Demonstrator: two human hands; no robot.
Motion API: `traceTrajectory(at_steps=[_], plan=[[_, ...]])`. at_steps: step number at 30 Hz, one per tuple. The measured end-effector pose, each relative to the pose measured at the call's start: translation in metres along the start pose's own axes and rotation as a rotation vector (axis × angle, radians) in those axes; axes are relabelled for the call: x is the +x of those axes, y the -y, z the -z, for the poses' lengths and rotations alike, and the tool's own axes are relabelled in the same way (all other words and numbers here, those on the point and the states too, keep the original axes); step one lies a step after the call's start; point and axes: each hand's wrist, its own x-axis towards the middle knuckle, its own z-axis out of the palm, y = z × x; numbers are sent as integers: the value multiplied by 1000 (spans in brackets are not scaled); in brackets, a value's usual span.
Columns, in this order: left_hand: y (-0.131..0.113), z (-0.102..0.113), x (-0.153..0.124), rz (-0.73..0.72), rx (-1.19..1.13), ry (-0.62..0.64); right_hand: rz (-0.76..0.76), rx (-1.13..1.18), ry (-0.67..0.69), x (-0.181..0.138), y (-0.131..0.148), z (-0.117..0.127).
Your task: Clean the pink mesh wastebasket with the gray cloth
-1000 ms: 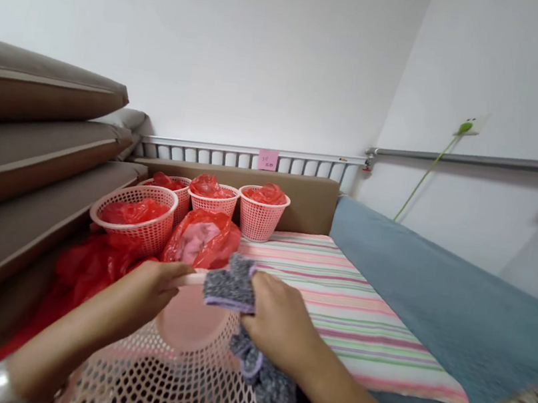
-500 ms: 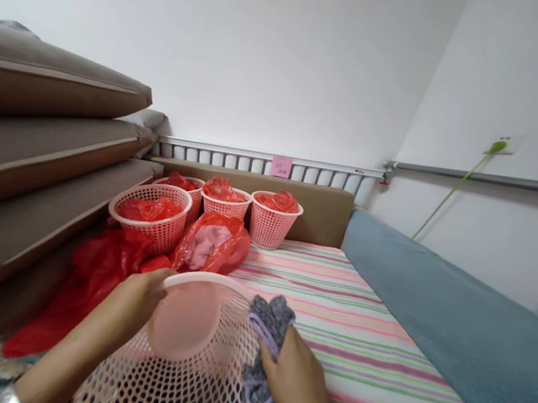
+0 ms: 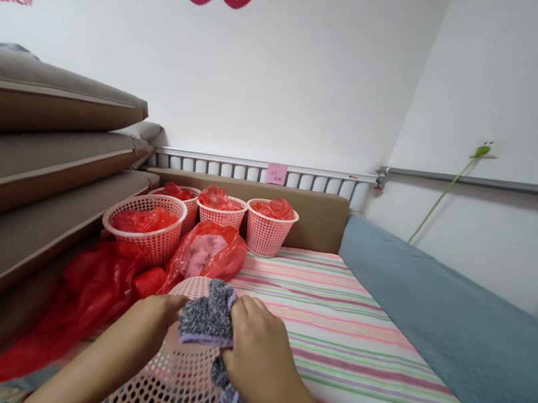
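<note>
A pink perforated plastic basket [image 3: 171,382] is tilted with its open mouth towards me, low in front of me. My left hand [image 3: 158,313] is closed on the basket's rim at the left, its fingertips partly hidden by the cloth. In my right hand [image 3: 258,341] is a fuzzy grey cloth [image 3: 208,317] with purple edging and a hanging loop. The cloth is draped across the rim, beside my left fingers, and its lower part hangs below my right hand.
Several pink baskets [image 3: 267,233] holding red plastic bags stand at the back. Ahead lies an open red bag [image 3: 210,253] with pink cloth inside. Another red bag [image 3: 78,294] spreads left, by stacked cushions [image 3: 45,141]. A striped sheet [image 3: 355,335] covers the surface.
My right hand has moved left with the grey cloth, from the basket's right side across its rim towards my left hand. The view has tipped slightly upward.
</note>
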Motion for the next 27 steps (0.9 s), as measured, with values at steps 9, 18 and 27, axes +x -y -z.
traceTrajectory(at_steps=[9,18,27], plan=[[57,26,-14,122,160,-21,-483,-41,59,-35,-55,-60],[19,22,-33,56,315,42,-143,-53,55,-23,-23,-7],[7,12,-15,-16,184,118,-40,-121,49,2,-3,4]])
